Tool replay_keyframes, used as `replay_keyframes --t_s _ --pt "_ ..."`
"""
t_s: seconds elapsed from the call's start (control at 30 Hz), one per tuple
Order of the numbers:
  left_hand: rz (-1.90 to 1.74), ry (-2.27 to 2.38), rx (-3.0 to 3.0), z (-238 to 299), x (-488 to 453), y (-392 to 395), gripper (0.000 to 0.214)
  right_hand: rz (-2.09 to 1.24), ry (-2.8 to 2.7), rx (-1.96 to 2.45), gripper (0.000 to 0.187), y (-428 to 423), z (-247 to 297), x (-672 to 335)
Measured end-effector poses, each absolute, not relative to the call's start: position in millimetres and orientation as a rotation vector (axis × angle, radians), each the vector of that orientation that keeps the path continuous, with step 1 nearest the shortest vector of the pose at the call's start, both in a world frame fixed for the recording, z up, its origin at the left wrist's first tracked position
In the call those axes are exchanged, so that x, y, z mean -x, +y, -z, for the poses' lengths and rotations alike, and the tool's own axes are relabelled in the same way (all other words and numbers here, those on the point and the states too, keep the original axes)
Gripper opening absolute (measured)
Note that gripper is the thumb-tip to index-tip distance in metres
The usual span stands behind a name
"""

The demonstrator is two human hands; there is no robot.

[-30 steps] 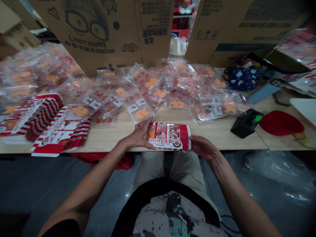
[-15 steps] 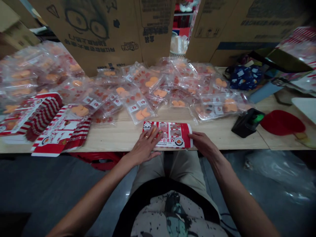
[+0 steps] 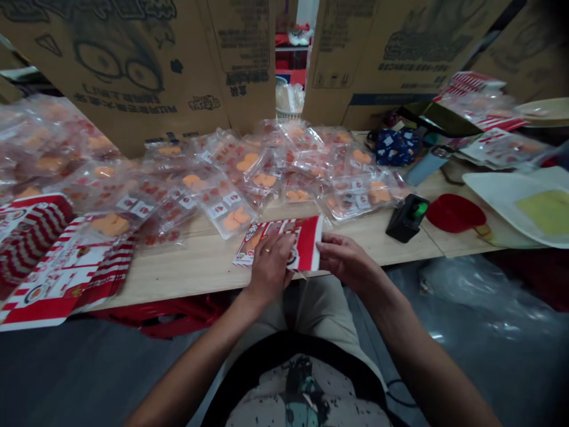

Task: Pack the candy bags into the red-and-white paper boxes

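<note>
- Red-and-white printed carton (image 3: pixel 306 243) lies at the wooden table's (image 3: pixel 178 270) near edge, between our hands.
- Our left hand (image 3: pixel 269 267) has shifted from the carton's left end to across its top, fingers loosely bent; whether they grip, we cannot tell.
- Our right hand (image 3: pixel 342 255) keeps thumb and fingertips nearly together at the white right end; we cannot confirm a pinch.
- Handling now centres there, we judge.
</note>
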State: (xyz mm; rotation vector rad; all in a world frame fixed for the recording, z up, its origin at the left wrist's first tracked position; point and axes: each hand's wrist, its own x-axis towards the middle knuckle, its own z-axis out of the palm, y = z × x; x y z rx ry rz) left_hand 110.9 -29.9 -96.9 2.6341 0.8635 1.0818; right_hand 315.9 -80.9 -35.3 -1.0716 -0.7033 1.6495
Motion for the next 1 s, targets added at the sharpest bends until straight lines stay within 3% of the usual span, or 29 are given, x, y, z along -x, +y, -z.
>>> replay_keyframes --t_s 0.13,0.2,0.27,0.37,0.53,0.73,1.0 --pt "-1.317 0.965 -2.189 59 -99 -4 0.033 -0.98 -1.071 1.195 0.028 -75 0 -316" --pt "-1.334 1.024 -1.866 47 -91 8 0.034 -0.691 -1.218 1.243 0.036 -66 -2 -319" --pt "-1.276 0.952 -1.665 44 -84 19 0.039 -0.659 -1.372 1.221 0.046 -54 7 -316" --pt "-1.283 0.875 -1.521 52 -81 31 0.044 -0.713 -1.378 1.111 0.041 -39 33 -298" --pt "-1.68 0.842 -1.516 72 -90 39 0.078 -0.615 -1.256 1.021 0.037 -29 61 -273" --pt "-1.855 0.852 -1.701 81 -94 30 0.051 -0.512 -1.383 1.034 0.04 -32 60 -279" --pt "-1.727 0.984 -1.804 70 -86 19 0.026 -0.271 -1.545 1.021 0.031 -34 51 -284"
